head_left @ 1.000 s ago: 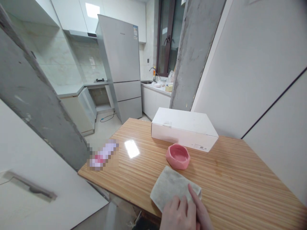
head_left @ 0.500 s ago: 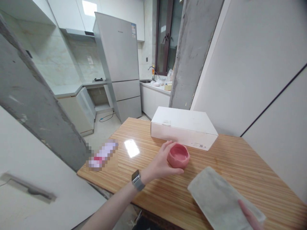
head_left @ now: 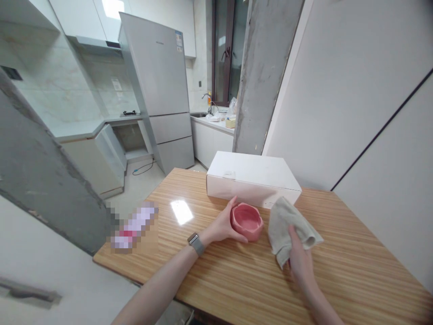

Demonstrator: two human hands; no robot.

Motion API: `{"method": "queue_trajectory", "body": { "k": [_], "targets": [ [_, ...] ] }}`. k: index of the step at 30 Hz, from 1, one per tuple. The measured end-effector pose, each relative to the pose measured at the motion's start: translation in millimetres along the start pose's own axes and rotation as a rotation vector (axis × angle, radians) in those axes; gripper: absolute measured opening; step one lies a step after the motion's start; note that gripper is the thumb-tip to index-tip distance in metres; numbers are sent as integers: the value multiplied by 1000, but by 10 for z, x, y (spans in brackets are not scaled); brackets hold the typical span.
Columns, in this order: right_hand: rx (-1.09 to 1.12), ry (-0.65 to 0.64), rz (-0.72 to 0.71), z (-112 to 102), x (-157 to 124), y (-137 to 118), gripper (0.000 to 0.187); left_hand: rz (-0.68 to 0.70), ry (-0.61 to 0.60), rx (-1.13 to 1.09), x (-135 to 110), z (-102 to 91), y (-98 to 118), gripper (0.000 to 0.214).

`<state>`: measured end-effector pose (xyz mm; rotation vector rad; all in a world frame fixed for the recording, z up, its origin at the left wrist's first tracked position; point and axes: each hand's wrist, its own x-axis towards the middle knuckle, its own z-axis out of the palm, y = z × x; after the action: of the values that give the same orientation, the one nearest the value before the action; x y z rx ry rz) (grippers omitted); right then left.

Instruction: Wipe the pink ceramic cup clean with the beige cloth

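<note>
A small pink bowl (head_left: 246, 222) with a thick, angular rim stands upright on the wooden table. My left hand (head_left: 223, 225), with a watch (head_left: 195, 243) on its wrist, clasps the bowl's left side between thumb and fingers. Just to the right of the bowl, my right hand (head_left: 299, 255) grips a folded grey-green cloth (head_left: 287, 223), held above the tabletop. The cloth's upper end hangs in front of the white box (head_left: 252, 174) and is apart from the bowl. Part of my right fingers is hidden by the cloth.
The white box lies behind the bowl on the wooden table (head_left: 341, 253). At the table's left edge is a blurred-out purple and pink item (head_left: 135, 225). Beyond are a tall refrigerator (head_left: 162, 76), a sink counter and a concrete pillar (head_left: 267, 67); a white wall borders the right.
My right hand has lifted the cloth from the table's near right and brought it up beside the bowl, bunching it. My left hand stays at the bowl. The view has shifted slightly right.
</note>
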<state>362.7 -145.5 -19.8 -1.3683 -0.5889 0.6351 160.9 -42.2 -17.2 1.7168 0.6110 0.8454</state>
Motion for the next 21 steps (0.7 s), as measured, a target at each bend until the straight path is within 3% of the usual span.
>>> {"method": "queue_trajectory", "body": {
  "k": [2, 5, 8, 16, 21],
  "targets": [
    [-58, 5, 59, 197, -66, -51, 65, 1, 8, 25, 8, -7, -16, 133],
    [-58, -158, 0, 389, -146, -128, 52, 45, 23, 72, 16, 0, -1, 113],
    [-44, -276, -50, 443, -144, -110, 42, 62, 49, 84, 17, 17, 29, 104],
    [40, -199, -43, 394, -32, -36, 46, 115, 103, 85, 11, 102, 150, 103],
    [72, -189, -47, 347, -68, 13, 43, 95, 141, -54, -4, 155, 224, 104]
  ]
}}
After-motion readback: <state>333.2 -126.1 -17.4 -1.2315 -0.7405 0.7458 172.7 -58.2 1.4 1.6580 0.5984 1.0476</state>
